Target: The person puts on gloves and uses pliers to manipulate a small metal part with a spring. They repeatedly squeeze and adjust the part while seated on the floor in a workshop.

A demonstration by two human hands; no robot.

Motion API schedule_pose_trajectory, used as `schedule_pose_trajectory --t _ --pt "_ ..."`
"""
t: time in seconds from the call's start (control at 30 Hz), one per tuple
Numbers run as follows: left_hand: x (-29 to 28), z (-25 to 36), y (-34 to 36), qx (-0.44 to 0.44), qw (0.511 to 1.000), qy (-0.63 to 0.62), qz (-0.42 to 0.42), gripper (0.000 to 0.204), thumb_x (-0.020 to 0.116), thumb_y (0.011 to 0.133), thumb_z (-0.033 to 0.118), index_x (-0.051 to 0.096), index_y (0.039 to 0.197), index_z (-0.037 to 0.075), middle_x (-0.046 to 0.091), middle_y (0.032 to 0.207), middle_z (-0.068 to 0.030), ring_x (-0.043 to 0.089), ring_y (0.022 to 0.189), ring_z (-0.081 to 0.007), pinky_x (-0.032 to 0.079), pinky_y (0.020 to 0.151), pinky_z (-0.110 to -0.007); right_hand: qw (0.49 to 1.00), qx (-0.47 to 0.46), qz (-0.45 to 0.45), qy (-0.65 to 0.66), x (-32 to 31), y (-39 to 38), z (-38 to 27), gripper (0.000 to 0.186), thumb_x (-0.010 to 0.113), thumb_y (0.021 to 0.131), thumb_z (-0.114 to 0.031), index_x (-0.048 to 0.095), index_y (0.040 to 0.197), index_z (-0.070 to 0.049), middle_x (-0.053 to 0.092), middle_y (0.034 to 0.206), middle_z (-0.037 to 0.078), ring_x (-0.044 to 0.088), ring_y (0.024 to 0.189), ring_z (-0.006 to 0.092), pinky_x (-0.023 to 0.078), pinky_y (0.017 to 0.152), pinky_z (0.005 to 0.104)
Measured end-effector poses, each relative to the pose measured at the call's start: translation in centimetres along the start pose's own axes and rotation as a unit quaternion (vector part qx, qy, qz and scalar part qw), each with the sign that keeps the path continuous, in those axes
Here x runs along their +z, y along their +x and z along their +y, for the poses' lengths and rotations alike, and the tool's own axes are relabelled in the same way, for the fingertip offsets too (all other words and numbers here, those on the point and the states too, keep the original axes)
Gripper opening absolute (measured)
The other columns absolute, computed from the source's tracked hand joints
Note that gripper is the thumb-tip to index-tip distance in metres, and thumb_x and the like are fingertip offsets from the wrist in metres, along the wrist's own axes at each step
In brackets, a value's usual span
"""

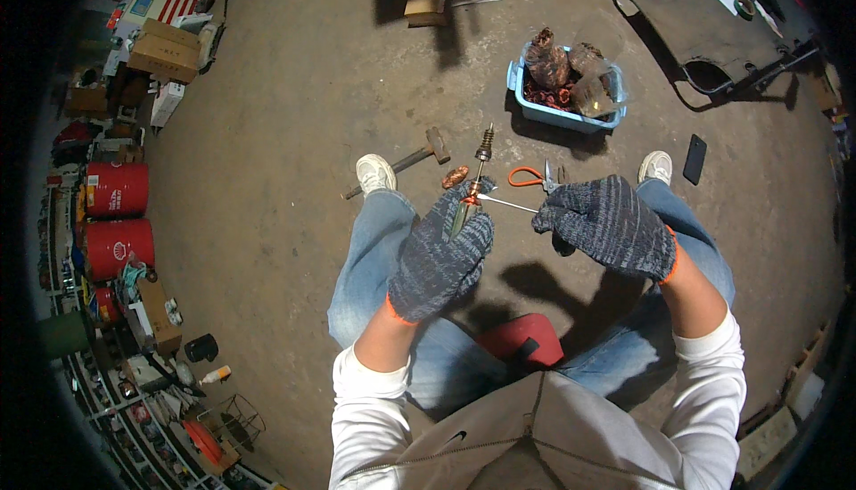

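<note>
My left hand (441, 258), in a grey knit glove, is closed around a slim metal rod assembly (482, 156). A dark coil spring sits at the assembly's upper end, copper-coloured windings show lower down, and a greenish shaft lies against my palm. My right hand (606, 227), gloved alike, is closed on a screwdriver (510, 205); its thin shaft points left and the tip meets the assembly near the windings. The glove hides most of the handle. Just beyond my hands, orange-handled pliers (526, 175) and a copper-coloured bundle (455, 177) lie on the floor.
A hammer (412, 162) lies by my left shoe, a black phone (695, 160) beyond my right. Ahead stands a blue basket (563, 116) of copper-coloured scrap and plastic bags. Red drums (119, 249) and cartons (165, 50) line the left; a metal-framed table (704, 26) stands far right.
</note>
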State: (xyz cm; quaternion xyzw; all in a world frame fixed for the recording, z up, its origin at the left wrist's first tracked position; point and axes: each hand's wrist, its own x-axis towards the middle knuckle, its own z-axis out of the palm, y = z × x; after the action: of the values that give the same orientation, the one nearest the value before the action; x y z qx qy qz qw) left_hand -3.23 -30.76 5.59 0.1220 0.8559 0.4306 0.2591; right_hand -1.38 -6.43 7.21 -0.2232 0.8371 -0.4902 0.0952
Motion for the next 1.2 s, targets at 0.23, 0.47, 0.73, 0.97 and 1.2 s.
schedule_pose_trajectory --t 0.23,0.47,0.73,0.97,1.2 --pt "0.5 -1.1 0.2 0.002 1.000 0.007 -0.009 0.025 0.056 0.075 0.002 0.057 0.100 -0.001 0.057 0.103 -0.0227 0.057 0.091 -0.0357 0.047 0.078 -0.039 0.997 -0.012 0.018 -0.080 0.5 -0.3 0.3 0.019 0.054 0.085 -0.019 0.065 0.092 -0.005 0.064 0.072 0.008 0.063 0.063 0.0216 0.050 0.061 0.0308" --pt "2.5 -0.7 0.4 0.051 0.990 -0.063 0.118 0.023 0.054 0.084 0.002 0.051 0.105 -0.007 0.053 0.102 -0.0235 0.054 0.093 -0.0350 0.045 0.081 -0.039 0.969 -0.064 0.105 -0.215 4.8 -0.3 1.3 0.014 0.055 0.081 -0.012 0.066 0.089 -0.009 0.064 0.082 0.008 0.061 0.066 0.0257 0.048 0.057 0.0342" --pt "1.7 -2.9 0.4 0.303 0.876 0.369 0.070 0.025 0.050 0.079 -0.002 0.053 0.102 -0.010 0.052 0.098 -0.0272 0.053 0.093 -0.0396 0.045 0.082 -0.042 0.971 -0.138 0.034 -0.193 4.7 -0.5 2.8 0.019 0.054 0.078 -0.008 0.064 0.094 -0.010 0.064 0.084 0.005 0.062 0.065 0.0220 0.048 0.055 0.0340" --pt "0.8 -2.3 0.0 0.360 0.801 0.473 0.065 0.018 0.056 0.082 0.003 0.057 0.098 -0.004 0.057 0.086 -0.0146 0.056 0.082 -0.0223 0.047 0.072 -0.029 0.981 -0.047 -0.021 -0.189 3.2 -0.4 2.7 0.017 0.053 0.082 -0.014 0.066 0.092 -0.009 0.064 0.078 0.009 0.062 0.066 0.0247 0.049 0.060 0.0339" --pt "0.0 -3.0 -0.2 0.418 0.816 0.397 0.048 0.018 0.054 0.088 0.004 0.055 0.105 -0.002 0.057 0.086 -0.0079 0.057 0.081 -0.0138 0.048 0.073 -0.027 0.964 -0.091 -0.012 -0.251 3.9 -0.6 3.6 0.018 0.052 0.083 -0.022 0.062 0.092 -0.011 0.062 0.078 0.008 0.059 0.060 0.0243 0.044 0.052 0.0348"
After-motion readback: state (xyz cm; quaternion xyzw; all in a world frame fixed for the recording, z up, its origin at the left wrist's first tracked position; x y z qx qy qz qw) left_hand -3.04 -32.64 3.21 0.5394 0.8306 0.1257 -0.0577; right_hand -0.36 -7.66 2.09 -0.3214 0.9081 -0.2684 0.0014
